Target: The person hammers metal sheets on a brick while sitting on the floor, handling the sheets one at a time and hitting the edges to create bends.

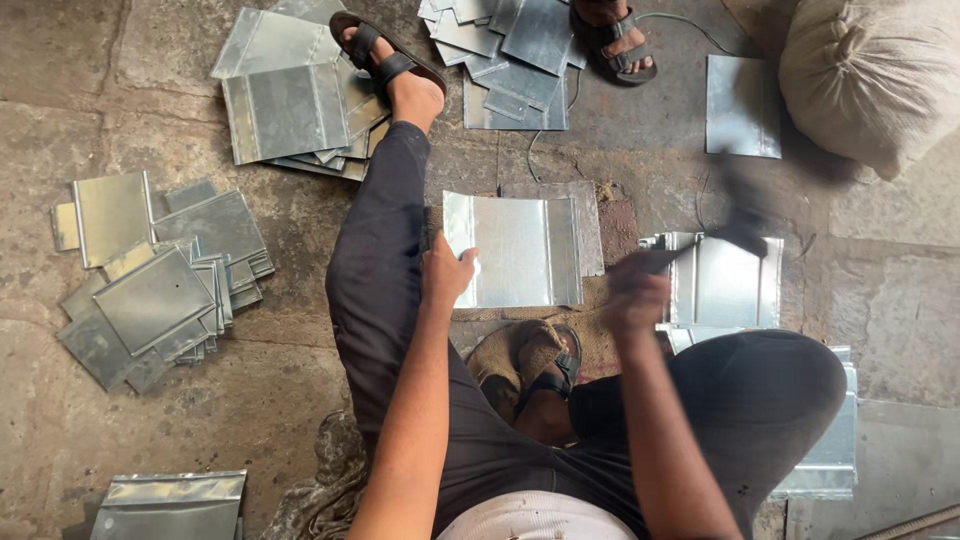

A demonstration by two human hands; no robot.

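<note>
Gripping sheet (pixel 515 250), left hand (pixel 447 272) closed.

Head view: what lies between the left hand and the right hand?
In the head view, a bent metal sheet spans the gap. The left hand holds its left edge; the right hand, blurred, grips a dark tool beyond its right edge.

The person is wearing dark trousers (pixel 375 290) in a charcoal-navy tone, covering both legs down to the ankles, the fabric creasing at the knees. A pale, off-white garment (pixel 535 518) is showing at the waist along the lower edge of the view. Both forearms are showing bare, with no sleeves reaching them. The left hand (pixel 447 272) and right hand (pixel 634 298) are wearing no gloves. Dark strapped sandals are covering the feet: one (pixel 385 58) with two broad bands, the other (pixel 560 372) with crossing straps.
</note>
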